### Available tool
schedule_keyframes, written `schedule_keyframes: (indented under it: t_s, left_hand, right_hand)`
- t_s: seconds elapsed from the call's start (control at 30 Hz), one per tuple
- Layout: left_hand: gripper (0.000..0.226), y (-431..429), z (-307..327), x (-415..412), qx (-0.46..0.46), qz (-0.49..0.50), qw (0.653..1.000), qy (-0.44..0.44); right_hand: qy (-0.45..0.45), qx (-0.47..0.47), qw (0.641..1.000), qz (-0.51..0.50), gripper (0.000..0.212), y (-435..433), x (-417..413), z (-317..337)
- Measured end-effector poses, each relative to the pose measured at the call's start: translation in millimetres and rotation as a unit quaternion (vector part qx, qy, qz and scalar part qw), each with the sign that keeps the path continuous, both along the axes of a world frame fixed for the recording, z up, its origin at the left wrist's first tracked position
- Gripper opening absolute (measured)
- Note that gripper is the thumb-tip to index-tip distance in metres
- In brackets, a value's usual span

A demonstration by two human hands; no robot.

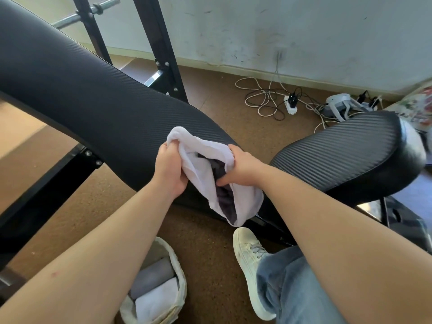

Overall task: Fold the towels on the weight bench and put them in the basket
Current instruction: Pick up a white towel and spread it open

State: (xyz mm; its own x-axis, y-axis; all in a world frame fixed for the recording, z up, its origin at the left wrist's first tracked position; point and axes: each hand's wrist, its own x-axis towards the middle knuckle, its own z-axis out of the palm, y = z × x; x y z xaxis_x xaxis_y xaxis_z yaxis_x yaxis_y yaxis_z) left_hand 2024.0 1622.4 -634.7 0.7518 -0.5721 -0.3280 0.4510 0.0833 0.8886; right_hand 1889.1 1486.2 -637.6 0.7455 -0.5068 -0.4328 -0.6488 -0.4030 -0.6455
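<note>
Towels (152,286), one grey and one white, sit folded in the woven basket (181,274) on the floor closest to me, partly hidden under my left forearm. Just right of the basket I see a white shoe (250,258) and a leg in blue jeans (292,288). Further out, both hands hold a loose bundle in front of the weight bench: a white towel (203,155) wrapped round a darker grey towel (222,195), the lower end hanging down towards the floor. My left hand (168,169) has its fingers curled tight into the white towel's upper left edge. My right hand (243,169) grips the right edge, its thumb pressed into the grey cloth. The top of the bundle overlaps the end of the long back pad (70,90); whether it rests on the pad I cannot tell. The ribbed seat pad (350,155) lies to the right, apart from the back pad, with the bundle between them. Beyond the bench, tangled white and black cables (264,99) and a power strip (291,105) lie on the brown floor near the scuffed wall (280,31). Farthest left, the black uprights (161,43) of the rack carry a steel barbell (88,14).
</note>
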Motion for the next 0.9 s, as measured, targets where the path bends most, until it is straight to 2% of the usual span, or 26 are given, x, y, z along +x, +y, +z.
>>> schedule_keyframes:
  t_s: [0.1,0.17,0.2,0.27,0.33,0.37,0.4,0.47,0.5,0.53,0.6,0.7,0.77,0.8,0.9]
  left_hand:
    - [0.054,3.8,1.8,2.8,0.019,0.062,0.997,-0.047]
    - [0.074,6.3,1.5,3.5,0.097,0.091,0.979,-0.155]
    - [0.074,8.6,2.8,1.6,0.146,0.109,0.958,-0.22]
    - [0.06,15.5,5.0,-4.2,0.22,0.136,0.888,-0.381]
    - [0.043,21.0,6.8,-9.3,0.244,0.111,0.78,-0.565]
    - [0.041,22.2,6.7,-12.0,0.232,0.061,0.748,-0.619]
    - [0.049,22.6,5.3,-14.6,0.221,-0.011,0.744,-0.631]
    - [0.081,22.9,3.7,-21.2,0.236,-0.16,0.775,-0.564]
    - [0.096,22.8,2.9,-24.3,0.262,-0.204,0.786,-0.522]
    - [0.106,22.0,1.0,-26.1,0.279,-0.222,0.799,-0.483]
    - [0.112,19.9,-1.1,-27.5,0.252,-0.205,0.849,-0.417]
    - [0.097,16.2,-1.9,-23.7,0.177,-0.124,0.912,-0.347]
    - [0.082,17.8,-3.8,-20.5,0.174,-0.103,0.918,-0.34]
    - [0.075,19.4,-5.4,-19.1,0.184,-0.098,0.916,-0.343]
    - [0.06,24.3,-11.8,-14.6,0.182,-0.077,0.92,-0.338]
  right_hand:
    - [-0.044,0.029,0.997,-0.052,0.087,-1.8,2.8,3.2]
    - [-0.092,0.077,0.989,-0.089,0.074,-2.9,4.7,10.7]
    - [-0.113,0.106,0.982,-0.105,0.073,-3.0,5.3,13.1]
    - [-0.134,0.151,0.971,-0.131,0.071,-1.6,6.9,15.0]
    - [-0.154,0.172,0.96,-0.159,0.066,1.6,11.5,16.5]
    - [-0.17,0.17,0.955,-0.176,0.06,2.7,15.0,16.3]
    - [-0.186,0.161,0.951,-0.187,0.053,4.7,18.0,18.4]
    - [-0.191,0.158,0.947,-0.205,0.041,7.4,22.6,21.9]
    - [-0.174,0.175,0.945,-0.216,0.041,7.9,23.6,23.2]
    - [-0.152,0.203,0.94,-0.226,0.046,8.9,23.1,25.1]
    - [-0.127,0.258,0.93,-0.229,0.05,12.2,20.6,28.3]
    - [-0.162,0.309,0.91,-0.225,0.038,13.8,17.9,32.4]
    - [-0.197,0.331,0.891,-0.239,0.032,12.2,20.1,32.6]
    - [-0.209,0.326,0.887,-0.25,0.037,11.1,21.9,31.8]
    - [-0.216,0.178,0.918,-0.282,0.057,4.0,26.9,27.5]
